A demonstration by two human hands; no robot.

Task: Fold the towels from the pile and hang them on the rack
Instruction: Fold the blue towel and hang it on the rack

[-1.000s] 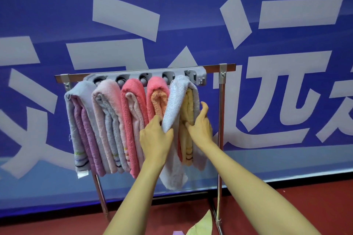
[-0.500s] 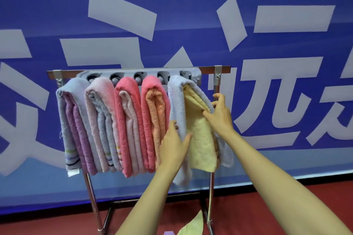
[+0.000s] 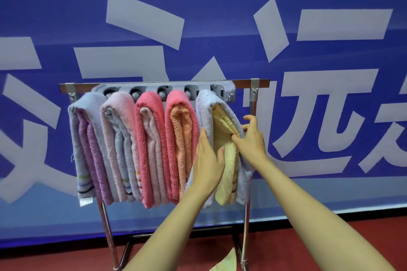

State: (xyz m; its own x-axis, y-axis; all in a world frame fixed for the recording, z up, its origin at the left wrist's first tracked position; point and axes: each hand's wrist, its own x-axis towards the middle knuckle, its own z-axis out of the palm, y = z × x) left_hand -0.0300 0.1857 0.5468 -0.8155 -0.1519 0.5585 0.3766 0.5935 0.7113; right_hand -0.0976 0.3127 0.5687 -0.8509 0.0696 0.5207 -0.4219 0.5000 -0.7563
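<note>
A metal rack [image 3: 253,103] carries a grey multi-arm holder [image 3: 167,88] hung with several folded towels. On the rightmost arm a pale lilac towel [image 3: 204,105] wraps over a yellow towel [image 3: 226,167]. My left hand [image 3: 208,163] lies flat against the left side of that bundle, fingers up. My right hand [image 3: 251,138] pinches the yellow towel's fold and the lilac edge at the bundle's right side. To the left hang a coral and orange pair [image 3: 179,138], a coral and pink pair [image 3: 147,138], a pink and blue pair [image 3: 119,138] and a blue and purple pair [image 3: 88,138].
A blue banner [image 3: 198,17] with large pale characters stands right behind the rack. The floor [image 3: 286,237] is red. A pale yellow cloth corner [image 3: 226,262] shows at the bottom edge by the rack's right leg [image 3: 245,237].
The yellow towel has been spread wider inside the lilac one. My right hand rose from the bundle's lower edge to its upper right fold. My left hand shifted right, against the bundle.
</note>
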